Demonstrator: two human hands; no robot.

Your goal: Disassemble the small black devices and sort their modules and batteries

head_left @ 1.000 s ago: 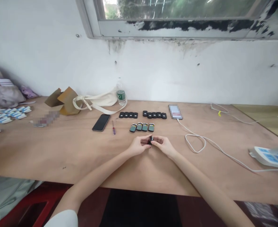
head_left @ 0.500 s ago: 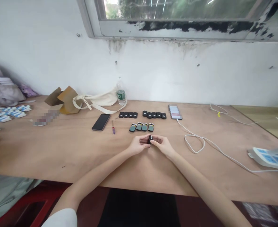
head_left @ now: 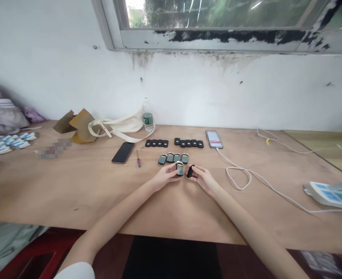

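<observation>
My left hand (head_left: pixel 165 176) is closed on a small device half (head_left: pixel 180 169) whose greenish-grey inner face shows. Just to its right, my right hand (head_left: pixel 204 179) grips a black cover (head_left: pixel 190 171), held apart from that half. Beyond my hands lie several similar opened device halves (head_left: pixel 177 157), in a row on the wooden table (head_left: pixel 107 197). Behind them stand two rows of black fobs, one at the left (head_left: pixel 157 143) and one at the right (head_left: pixel 188 143). A small purple-handled screwdriver (head_left: pixel 138 159) lies left of the opened halves.
A dark phone (head_left: pixel 123 152) lies left, a lit phone (head_left: pixel 214 139) with a white cable (head_left: pixel 250 174) right. A bottle (head_left: pixel 148 119), a cream strap bag (head_left: pixel 127 124) and brown paper (head_left: pixel 83 127) line the back. A white-blue device (head_left: pixel 330 193) sits far right.
The black item held between both hands has come apart: my right hand has moved right with the black cover, and my left hand holds the half with its inner face showing.
</observation>
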